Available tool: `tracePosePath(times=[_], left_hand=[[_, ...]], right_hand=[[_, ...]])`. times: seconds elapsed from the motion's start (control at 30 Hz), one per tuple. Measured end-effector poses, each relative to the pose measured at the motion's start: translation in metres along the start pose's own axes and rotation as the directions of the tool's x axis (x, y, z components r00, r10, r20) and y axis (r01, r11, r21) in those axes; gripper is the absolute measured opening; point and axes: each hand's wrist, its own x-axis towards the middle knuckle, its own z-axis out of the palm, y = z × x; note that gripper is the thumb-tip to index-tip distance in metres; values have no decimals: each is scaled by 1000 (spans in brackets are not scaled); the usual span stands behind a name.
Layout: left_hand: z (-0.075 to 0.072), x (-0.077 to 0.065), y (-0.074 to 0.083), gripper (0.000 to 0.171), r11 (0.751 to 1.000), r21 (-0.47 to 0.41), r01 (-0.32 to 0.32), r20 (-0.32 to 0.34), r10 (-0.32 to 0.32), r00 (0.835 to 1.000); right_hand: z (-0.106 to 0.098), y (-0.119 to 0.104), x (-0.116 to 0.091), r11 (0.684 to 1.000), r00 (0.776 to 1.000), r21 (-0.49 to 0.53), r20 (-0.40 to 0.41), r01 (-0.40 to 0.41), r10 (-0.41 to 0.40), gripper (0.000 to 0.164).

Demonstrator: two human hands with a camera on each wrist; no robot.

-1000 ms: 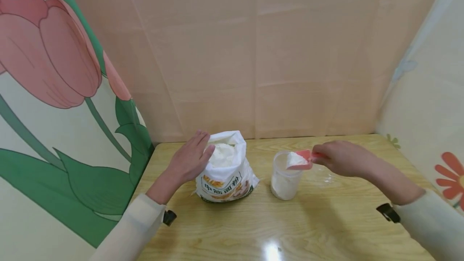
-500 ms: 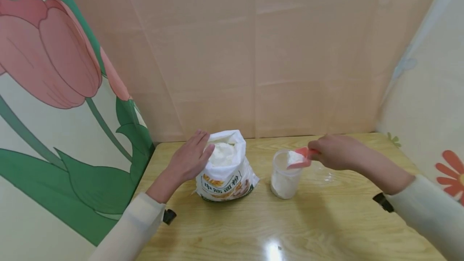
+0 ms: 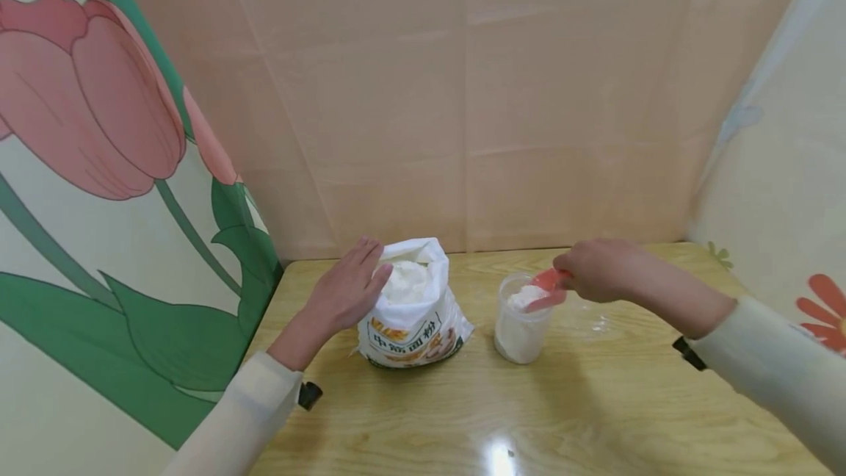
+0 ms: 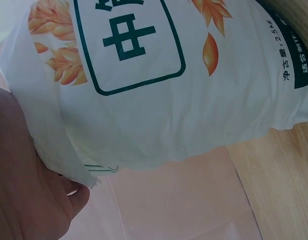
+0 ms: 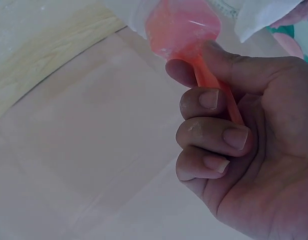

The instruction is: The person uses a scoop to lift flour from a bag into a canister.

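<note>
A white flour bag (image 3: 410,336) with its top open stands on the table, flour (image 3: 406,283) visible inside. My left hand (image 3: 344,289) rests against the left side of its rim, fingers fairly straight. In the left wrist view, that hand (image 4: 28,175) touches the folded edge of the bag (image 4: 143,120). My right hand (image 3: 604,270) grips a pink scoop (image 3: 547,301) by the handle. Its tilted head, with flour on it, reaches into the mouth of a clear plastic jar (image 3: 518,336) that holds flour. The right wrist view shows fingers curled round the scoop handle (image 5: 209,77).
The jar stands to the right of the bag on a wooden table (image 3: 423,417). Something clear and shiny, perhaps plastic (image 3: 598,323), lies right of the jar. A peach-coloured sheet (image 3: 370,109) hangs behind the table, with patterned walls at both sides.
My right hand has risen slightly and moved left, tipping the scoop from nearly level to slanted down into the jar. The left hand and the bag stay put.
</note>
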Motion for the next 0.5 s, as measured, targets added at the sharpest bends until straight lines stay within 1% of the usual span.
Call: tracePosePath(times=[0.2,0.33,0.5], left_hand=[[-1,0,0,74,1000,-3,-4,-4,4,1000],[-2,0,0,74,1000,-4,-6,-3,6,1000],[-2,-1,0,74,1000,-6,-8,-1,8,1000]], right_hand=[[-12,-8,7,997,999,-77,48,25,-22,17],[-18,-15,11,994,995,-106,103,15,-4,14],[-23,-20,13,992,991,-125,131,8,9,12]])
